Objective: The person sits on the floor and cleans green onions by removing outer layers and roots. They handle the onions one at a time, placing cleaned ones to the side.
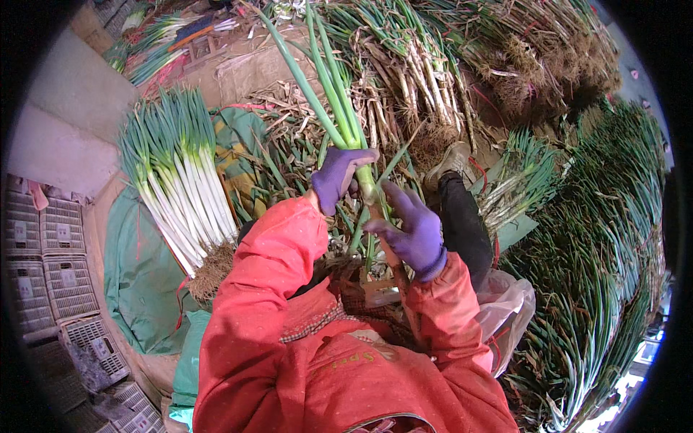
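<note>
My left hand (342,176), in a purple knit glove, is closed around the stem of a large green onion (346,127). Its green leaves fan upward, away from me, and the lower stem (368,189) shows below my fist. Close beside that lower part is my right hand (411,227), gloved alike, with thumb and fingers spread apart. Whether its fingertips touch the stem is hard to tell. Loose leaves and peelings (281,168) lie beneath both hands. To my left rests a row of cleaned green onions (184,189), white stems side by side and roots towards me.
Untrimmed onion bundles (427,81) with dry skins lie ahead, and more (530,59) at the far right. A big leafy heap (584,233) fills the right side. Plastic crates (65,281) stack at left beside a green sheet (135,281). A clear plastic bag (509,308) sits by my right leg.
</note>
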Available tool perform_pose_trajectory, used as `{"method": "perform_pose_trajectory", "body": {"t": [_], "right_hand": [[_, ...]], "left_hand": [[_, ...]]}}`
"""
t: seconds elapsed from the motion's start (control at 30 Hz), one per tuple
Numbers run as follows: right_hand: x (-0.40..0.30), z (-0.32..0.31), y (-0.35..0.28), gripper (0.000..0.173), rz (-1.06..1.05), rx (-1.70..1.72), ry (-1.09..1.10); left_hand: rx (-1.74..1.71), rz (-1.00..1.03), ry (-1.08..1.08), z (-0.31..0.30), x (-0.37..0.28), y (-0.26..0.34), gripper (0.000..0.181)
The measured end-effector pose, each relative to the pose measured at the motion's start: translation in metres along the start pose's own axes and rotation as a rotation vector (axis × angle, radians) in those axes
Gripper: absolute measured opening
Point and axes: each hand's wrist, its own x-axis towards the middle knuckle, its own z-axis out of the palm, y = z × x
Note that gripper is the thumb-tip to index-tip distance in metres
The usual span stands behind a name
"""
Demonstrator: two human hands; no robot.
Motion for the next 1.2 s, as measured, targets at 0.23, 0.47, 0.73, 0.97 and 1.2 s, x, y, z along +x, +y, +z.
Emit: {"method": "perform_pose_trajectory", "body": {"t": [0.23, 0.47, 0.73, 0.97, 1.2], "right_hand": [[-0.03, 0.016, -0.016, 0.01, -0.295, -0.567, -0.379], [0.021, -0.014, 0.005, 0.019, 0.463, 0.283, -0.171], [0.032, 0.038, 0.051, 0.038, 0.241, 0.963, -0.097], [-0.03, 0.058, 0.075, 0.044, 0.103, 0.712, -0.428], [-0.084, 0.015, 0.066, 0.03, 0.466, -0.028, -0.474]], "left_hand": [[-0.073, 0.049, -0.069, -0.012, 0.008, 0.004, 0.027], [-0.134, 0.002, -0.259, -0.002, -0.004, 0.016, 0.041], [-0.262, 0.175, -0.454, -0.004, 0.002, 0.008, 0.038], [-0.201, 0.243, -0.437, 0.007, -0.004, 0.018, 0.044], [-0.277, 0.133, -0.193, 0.001, -0.002, 0.026, 0.024]]}}
